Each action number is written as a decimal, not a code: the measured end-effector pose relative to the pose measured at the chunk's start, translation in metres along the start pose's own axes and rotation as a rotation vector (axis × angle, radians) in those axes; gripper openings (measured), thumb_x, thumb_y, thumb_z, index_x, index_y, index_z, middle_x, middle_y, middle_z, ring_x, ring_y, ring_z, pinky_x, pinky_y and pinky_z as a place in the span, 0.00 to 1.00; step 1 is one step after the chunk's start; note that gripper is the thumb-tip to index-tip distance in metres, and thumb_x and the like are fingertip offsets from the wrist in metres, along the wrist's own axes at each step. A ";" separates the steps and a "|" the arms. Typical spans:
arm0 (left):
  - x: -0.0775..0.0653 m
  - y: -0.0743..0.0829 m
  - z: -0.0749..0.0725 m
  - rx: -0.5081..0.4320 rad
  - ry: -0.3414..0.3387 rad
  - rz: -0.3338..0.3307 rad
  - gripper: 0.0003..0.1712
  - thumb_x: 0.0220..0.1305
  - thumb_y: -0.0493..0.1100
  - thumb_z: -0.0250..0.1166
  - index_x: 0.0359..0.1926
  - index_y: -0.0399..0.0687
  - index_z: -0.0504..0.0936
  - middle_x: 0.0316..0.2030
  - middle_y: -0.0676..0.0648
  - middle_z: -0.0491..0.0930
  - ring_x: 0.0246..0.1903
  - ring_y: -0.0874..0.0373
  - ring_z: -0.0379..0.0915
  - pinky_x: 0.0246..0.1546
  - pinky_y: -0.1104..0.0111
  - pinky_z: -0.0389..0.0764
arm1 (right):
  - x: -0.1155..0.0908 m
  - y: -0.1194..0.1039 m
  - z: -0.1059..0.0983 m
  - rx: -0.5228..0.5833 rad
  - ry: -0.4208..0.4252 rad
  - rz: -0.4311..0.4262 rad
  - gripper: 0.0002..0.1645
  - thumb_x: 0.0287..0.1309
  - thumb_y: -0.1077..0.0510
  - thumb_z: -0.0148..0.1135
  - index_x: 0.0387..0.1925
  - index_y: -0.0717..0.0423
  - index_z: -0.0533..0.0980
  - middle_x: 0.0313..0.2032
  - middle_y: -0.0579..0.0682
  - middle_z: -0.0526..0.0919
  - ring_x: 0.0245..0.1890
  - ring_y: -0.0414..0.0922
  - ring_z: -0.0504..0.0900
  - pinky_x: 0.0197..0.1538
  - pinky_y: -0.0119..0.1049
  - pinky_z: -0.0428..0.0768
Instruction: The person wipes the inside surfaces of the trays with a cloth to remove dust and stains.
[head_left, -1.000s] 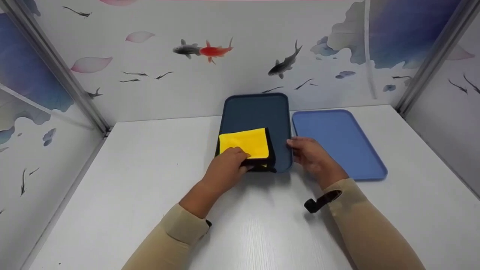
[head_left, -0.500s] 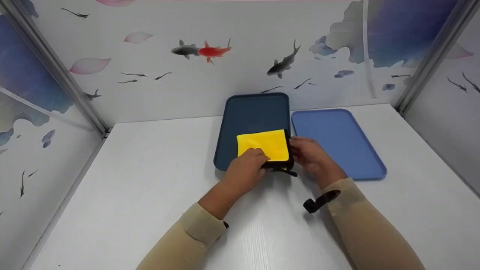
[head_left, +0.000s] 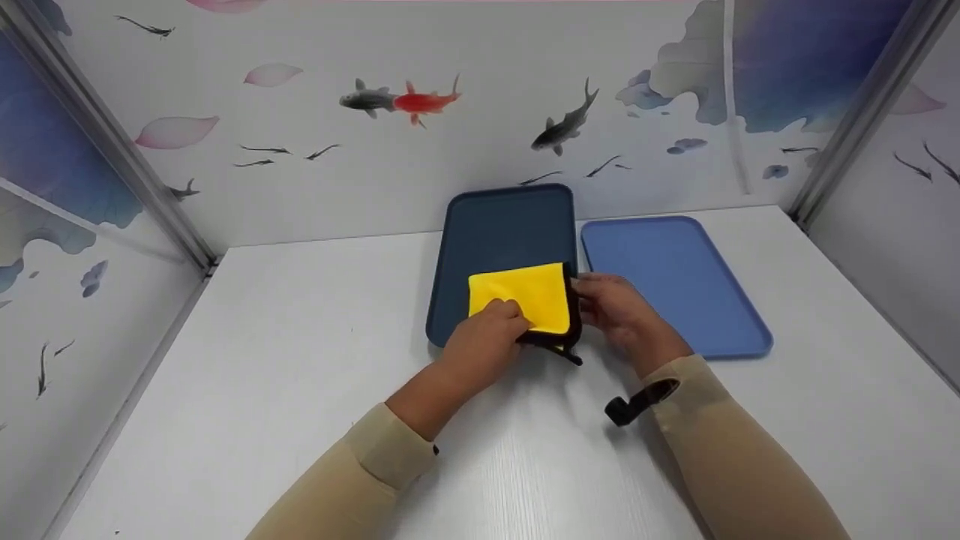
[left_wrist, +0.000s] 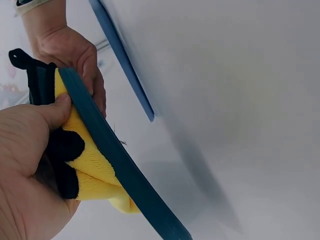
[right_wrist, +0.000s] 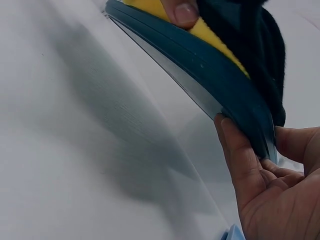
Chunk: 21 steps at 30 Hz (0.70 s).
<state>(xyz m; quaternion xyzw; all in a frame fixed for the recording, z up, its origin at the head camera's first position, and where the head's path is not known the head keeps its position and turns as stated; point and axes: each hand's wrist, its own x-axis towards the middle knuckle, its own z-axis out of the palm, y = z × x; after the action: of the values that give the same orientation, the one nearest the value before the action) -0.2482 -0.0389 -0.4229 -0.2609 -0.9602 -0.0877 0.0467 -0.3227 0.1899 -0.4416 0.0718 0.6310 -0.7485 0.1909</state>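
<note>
A dark blue tray (head_left: 510,225) is held tilted above the table, its far end toward the back wall. My right hand (head_left: 619,311) grips its right edge near the front corner, thumb on the upper side and fingers beneath, as the right wrist view shows. Against the tray's near part lies a folded cloth (head_left: 525,292), yellow on top with black edging and a small black loop hanging at the front. My left hand (head_left: 487,341) holds this cloth, its thumb (left_wrist: 60,107) on the yellow fabric by the tray's rim. The cloth's underside is mostly hidden in the head view.
A lighter blue tray (head_left: 675,285) lies flat on the white table (head_left: 300,360), just right of the dark one. Behind stands a wall (head_left: 300,187) printed with fish and petals, and side panels with metal posts flank the table.
My left hand has slid the cloth rightward across the dark tray to its right edge, then slightly back left and nearer. The right hand keeps its grip almost in place.
</note>
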 end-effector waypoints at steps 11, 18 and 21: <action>-0.013 -0.031 -0.003 0.049 -0.009 -0.015 0.12 0.70 0.39 0.69 0.53 0.51 0.87 0.50 0.51 0.85 0.50 0.55 0.78 0.64 0.66 0.81 | 0.000 0.000 -0.002 0.045 -0.034 -0.058 0.08 0.73 0.57 0.62 0.46 0.55 0.82 0.35 0.44 0.89 0.36 0.39 0.86 0.45 0.31 0.87; -0.017 -0.045 -0.002 0.091 -0.053 -0.037 0.14 0.71 0.36 0.67 0.55 0.50 0.86 0.50 0.49 0.85 0.49 0.53 0.78 0.62 0.64 0.81 | 0.000 0.000 -0.004 0.042 -0.065 -0.091 0.07 0.74 0.58 0.60 0.45 0.55 0.81 0.34 0.44 0.86 0.36 0.39 0.85 0.42 0.31 0.86; -0.018 -0.049 -0.004 0.107 -0.060 -0.031 0.15 0.69 0.33 0.67 0.54 0.49 0.87 0.51 0.48 0.86 0.49 0.53 0.78 0.61 0.64 0.82 | -0.001 -0.001 -0.003 0.035 -0.058 -0.085 0.09 0.74 0.57 0.60 0.49 0.57 0.80 0.35 0.45 0.86 0.37 0.39 0.85 0.44 0.31 0.86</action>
<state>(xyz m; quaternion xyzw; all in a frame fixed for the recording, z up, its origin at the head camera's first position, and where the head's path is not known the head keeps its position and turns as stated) -0.2574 -0.0905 -0.4288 -0.2454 -0.9685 -0.0288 0.0303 -0.3224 0.1928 -0.4412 0.0265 0.6146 -0.7685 0.1760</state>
